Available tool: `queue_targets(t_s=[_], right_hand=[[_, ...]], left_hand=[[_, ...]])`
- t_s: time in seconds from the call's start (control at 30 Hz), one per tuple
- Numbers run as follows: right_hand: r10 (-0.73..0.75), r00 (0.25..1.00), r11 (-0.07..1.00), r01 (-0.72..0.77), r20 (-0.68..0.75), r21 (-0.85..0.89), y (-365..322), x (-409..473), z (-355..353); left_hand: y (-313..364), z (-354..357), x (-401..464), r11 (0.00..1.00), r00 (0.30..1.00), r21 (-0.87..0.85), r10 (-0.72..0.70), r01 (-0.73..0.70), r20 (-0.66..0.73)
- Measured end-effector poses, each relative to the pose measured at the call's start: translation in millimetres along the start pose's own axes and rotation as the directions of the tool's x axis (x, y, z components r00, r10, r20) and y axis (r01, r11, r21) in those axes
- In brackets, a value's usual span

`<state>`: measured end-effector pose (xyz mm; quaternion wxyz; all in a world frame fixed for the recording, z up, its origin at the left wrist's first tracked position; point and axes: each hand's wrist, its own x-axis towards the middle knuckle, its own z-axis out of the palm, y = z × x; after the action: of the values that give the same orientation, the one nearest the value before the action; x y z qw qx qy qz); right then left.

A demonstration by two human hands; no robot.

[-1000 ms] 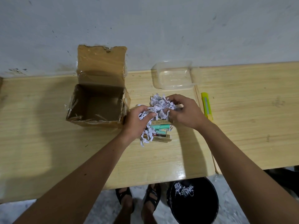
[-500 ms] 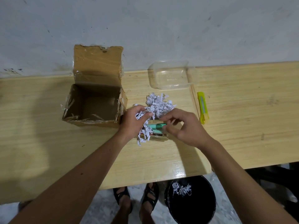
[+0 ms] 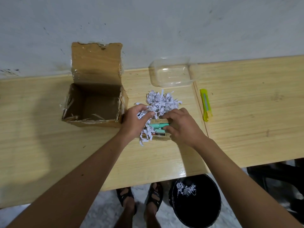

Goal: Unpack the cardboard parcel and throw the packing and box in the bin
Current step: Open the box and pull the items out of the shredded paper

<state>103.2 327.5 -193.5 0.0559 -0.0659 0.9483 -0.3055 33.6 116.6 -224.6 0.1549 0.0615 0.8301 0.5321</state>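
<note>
An open brown cardboard box (image 3: 92, 111) stands at the table's left with its flap up against the wall; its inside looks bare. Right of it lies a heap of white shredded paper (image 3: 162, 101). Just below the heap sits a small wooden tray (image 3: 160, 137) holding green pen-like items (image 3: 158, 125). My left hand (image 3: 134, 121) is closed on a clump of the shredded paper at the tray's left end. My right hand (image 3: 182, 125) grips the tray's right end, thumb on the green items. A black bin (image 3: 196, 201) with some shredded paper inside stands on the floor below the table edge.
A clear plastic container (image 3: 171, 74) sits near the wall behind the paper heap. A yellow utility knife (image 3: 205, 105) lies on the adjoining table to the right. Sandalled feet (image 3: 139, 199) stand on the floor left of the bin. The wooden table (image 3: 41, 145) stretches left.
My right hand has come down from the paper heap onto the right end of the wooden tray. My left hand has stayed closed on the shredded paper.
</note>
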Motion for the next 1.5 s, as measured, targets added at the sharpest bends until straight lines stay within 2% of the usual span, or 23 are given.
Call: queue_targets(t_s=[0.07, 0.27, 0.47, 0.7, 0.93, 1.17, 1.4, 1.5], right_hand=[[-0.044, 0.999, 0.998, 0.043, -0.020, -0.041, 0, -3, -2], [-0.055, 0.995, 0.998, 0.054, -0.086, -0.010, 6, -23, -25], [-0.012, 0.978, 1.000, 0.012, -0.209, 0.000, 19, -30, -60], [0.101, 0.936, 0.994, -0.105, -0.338, 0.006, 52, -7, -86], [0.257, 0.924, 0.962, -0.273, -0.282, -0.016, 88, 27, -86], [0.220, 0.945, 0.974, -0.228, -0.241, -0.003, 92, 46, -81], [0.204, 0.940, 0.976, -0.217, -0.272, -0.019, 95, 42, -75], [0.180, 0.927, 0.981, -0.195, -0.331, -0.014, 91, 35, -75]], left_hand=[[-1, 0, 0, 1.000, 1.000, -0.004, -0.002, 0.002, 0.006], [-2, -2, -1, 0.999, 0.999, -0.016, -0.029, 0.030, 0.013], [-6, -2, 1, 0.999, 0.999, -0.001, -0.039, 0.039, -0.015], [-10, 2, 3, 0.999, 0.999, 0.010, -0.048, 0.048, -0.009], [-9, 1, 5, 0.998, 0.999, 0.046, -0.041, 0.041, -0.007], [-10, 1, 3, 0.996, 0.999, 0.082, -0.033, 0.036, -0.029], [-10, 2, 3, 0.996, 0.998, 0.067, -0.054, 0.057, -0.038], [-10, 2, 3, 0.995, 0.998, 0.079, -0.052, 0.055, -0.043]])
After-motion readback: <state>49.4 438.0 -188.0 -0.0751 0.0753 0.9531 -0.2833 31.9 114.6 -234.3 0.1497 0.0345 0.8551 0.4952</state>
